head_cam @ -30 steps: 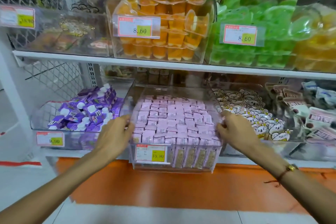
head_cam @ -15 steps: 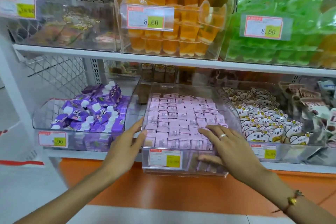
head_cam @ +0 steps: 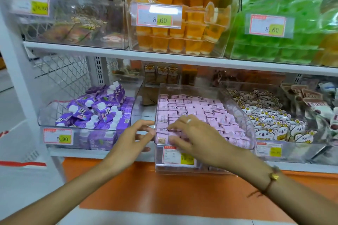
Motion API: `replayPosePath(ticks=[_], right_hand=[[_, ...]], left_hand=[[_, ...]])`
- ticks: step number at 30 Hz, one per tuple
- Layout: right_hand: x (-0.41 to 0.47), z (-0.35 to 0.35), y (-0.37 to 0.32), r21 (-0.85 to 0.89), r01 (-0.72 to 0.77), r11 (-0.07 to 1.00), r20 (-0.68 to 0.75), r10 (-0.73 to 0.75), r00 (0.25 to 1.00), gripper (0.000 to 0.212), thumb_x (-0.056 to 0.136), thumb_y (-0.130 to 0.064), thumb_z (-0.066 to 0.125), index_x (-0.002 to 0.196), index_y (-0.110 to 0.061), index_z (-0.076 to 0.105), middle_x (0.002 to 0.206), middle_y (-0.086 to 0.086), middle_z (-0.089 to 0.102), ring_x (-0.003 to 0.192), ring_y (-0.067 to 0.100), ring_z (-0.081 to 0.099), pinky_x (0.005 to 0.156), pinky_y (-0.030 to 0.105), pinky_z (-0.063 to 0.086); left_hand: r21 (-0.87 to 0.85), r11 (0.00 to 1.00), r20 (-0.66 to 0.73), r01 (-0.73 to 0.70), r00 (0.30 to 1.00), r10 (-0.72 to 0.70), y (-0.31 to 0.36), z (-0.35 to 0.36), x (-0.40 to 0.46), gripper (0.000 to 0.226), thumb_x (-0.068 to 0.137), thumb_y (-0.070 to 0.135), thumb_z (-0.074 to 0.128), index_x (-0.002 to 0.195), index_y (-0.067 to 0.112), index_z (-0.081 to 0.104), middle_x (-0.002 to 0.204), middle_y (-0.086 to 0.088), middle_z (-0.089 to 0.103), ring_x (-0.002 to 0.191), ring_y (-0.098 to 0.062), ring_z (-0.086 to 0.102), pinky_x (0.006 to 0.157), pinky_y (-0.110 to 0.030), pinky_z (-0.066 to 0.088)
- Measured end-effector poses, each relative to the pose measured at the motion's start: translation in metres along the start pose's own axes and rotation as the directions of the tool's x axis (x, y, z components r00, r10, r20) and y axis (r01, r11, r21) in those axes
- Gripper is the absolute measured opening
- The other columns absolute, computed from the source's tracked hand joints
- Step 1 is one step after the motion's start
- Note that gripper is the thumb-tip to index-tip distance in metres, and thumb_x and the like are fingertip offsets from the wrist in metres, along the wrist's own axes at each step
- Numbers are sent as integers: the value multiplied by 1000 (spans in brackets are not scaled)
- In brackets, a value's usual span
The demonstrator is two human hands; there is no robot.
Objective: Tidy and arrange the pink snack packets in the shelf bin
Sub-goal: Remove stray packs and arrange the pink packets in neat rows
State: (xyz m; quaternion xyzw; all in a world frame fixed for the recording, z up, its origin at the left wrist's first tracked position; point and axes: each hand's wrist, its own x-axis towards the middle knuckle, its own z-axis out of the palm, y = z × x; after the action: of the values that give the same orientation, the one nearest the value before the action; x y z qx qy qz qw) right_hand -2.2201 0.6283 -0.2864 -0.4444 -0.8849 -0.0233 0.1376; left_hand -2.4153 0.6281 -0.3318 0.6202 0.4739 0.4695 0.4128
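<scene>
Since half a second ago, the right hand [head_cam: 199, 139] has slid leftward across the front rows, and the left hand [head_cam: 131, 137] has closed in on the bin's front left corner. Right hand fingers lie spread and nearly straight, flat on the pink snack packets [head_cam: 201, 113], gripping nothing. Left hand fingers are loosely extended beside the clear bin [head_cam: 243, 115]; whether they touch its wall cannot be told. Packets stand upright in close rows inside that bin, on the lower shelf [head_cam: 102, 153], between a bin of purple cartons [head_cam: 97, 111] and one of koala-printed packs [head_cam: 274, 120]. Judged light, soft-walled and slippery, the packets are best pinched at the top edge or pressed flat in groups. Beyond, the upper shelf carries orange jelly cups [head_cam: 182, 29] and green packs [head_cam: 285, 23]; the floor [head_cam: 164, 193] below is orange.
</scene>
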Motion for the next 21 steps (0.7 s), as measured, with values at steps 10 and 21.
replayPosePath(ticks=[10,21], right_hand=[[31,13,6,486,-184,854,32,193,981,16,79,-29,75,88,-15,75,72,-14,61,63,-3,52,61,9,38],[28,5,-6,472,76,878,-569,238,787,12,95,-22,56,95,-16,66,88,-3,66,76,9,60,67,27,51]], left_hand=[[152,984,14,-91,996,90,0,5,-5,41,96,20,53,118,53,42,118,20,53,97,9,58,81,-28,56],[214,967,-102,-137,982,161,5,1,-3,50,85,32,67,129,33,44,125,18,53,112,1,54,92,-27,48]])
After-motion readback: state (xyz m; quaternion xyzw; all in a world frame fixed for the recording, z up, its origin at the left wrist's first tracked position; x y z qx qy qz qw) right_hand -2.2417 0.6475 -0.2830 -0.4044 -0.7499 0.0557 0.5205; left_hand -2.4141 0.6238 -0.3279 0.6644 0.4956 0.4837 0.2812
